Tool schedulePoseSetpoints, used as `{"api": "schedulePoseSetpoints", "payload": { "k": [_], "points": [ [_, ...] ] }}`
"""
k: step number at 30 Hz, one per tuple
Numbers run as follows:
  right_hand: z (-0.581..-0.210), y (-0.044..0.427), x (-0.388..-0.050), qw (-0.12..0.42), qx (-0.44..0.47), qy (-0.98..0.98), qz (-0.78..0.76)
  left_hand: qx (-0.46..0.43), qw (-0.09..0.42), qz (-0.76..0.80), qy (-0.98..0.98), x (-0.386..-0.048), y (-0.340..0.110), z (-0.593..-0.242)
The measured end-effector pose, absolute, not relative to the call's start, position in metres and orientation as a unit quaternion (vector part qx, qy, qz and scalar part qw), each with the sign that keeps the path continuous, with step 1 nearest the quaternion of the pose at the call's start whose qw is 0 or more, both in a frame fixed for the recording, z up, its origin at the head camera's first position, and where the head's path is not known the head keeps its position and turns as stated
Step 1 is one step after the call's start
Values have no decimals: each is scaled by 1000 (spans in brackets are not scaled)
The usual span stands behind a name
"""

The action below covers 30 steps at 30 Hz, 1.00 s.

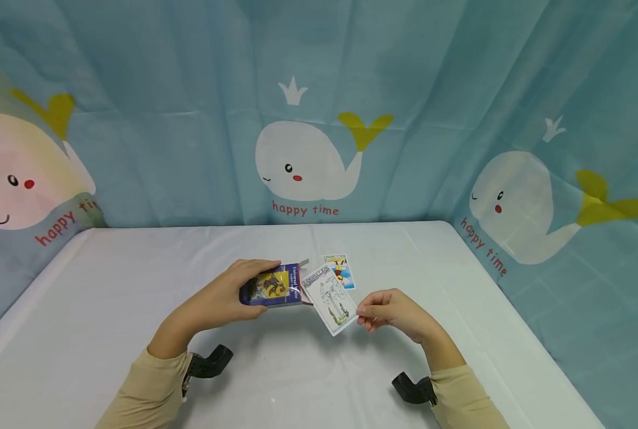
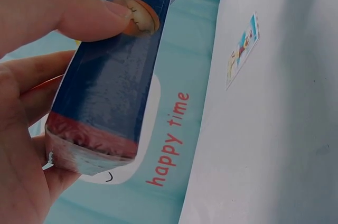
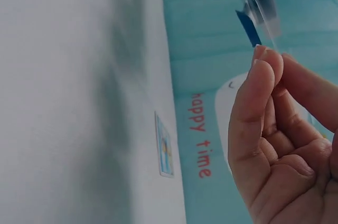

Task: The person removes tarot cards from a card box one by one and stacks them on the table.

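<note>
We list: card box (image 1: 272, 286), clamped in left hand (image 1: 230, 291) above table (image 1: 136, 256), long axis along far edge, open end right; card (image 1: 329, 299), pinched in right hand (image 1: 396, 313), slanting near-right. Orange roundel (image 2: 145, 18): left wrist view only.

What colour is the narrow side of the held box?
Mostly dark blue, red at one end; the box's narrow side shows best in the left wrist view.
</note>
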State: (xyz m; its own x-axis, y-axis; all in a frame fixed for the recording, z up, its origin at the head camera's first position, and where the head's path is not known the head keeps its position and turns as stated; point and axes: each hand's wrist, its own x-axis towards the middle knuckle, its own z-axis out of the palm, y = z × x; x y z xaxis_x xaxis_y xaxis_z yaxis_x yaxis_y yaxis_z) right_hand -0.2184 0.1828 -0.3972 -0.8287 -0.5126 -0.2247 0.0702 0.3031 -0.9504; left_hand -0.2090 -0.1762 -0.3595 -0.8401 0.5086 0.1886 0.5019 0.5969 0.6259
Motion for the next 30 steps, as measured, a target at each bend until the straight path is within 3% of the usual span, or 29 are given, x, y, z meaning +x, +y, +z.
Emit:
{"api": "schedulePoseSetpoints", "payload": {
  "k": [16,30],
  "points": [
    [-404,169,-204,200,-115,753,-617,265,9,350,898,-210,-179,-360],
    [-411,171,-219,123,-1,746,-655,264,7,358,895,-210,-181,-358]
  ]
}}
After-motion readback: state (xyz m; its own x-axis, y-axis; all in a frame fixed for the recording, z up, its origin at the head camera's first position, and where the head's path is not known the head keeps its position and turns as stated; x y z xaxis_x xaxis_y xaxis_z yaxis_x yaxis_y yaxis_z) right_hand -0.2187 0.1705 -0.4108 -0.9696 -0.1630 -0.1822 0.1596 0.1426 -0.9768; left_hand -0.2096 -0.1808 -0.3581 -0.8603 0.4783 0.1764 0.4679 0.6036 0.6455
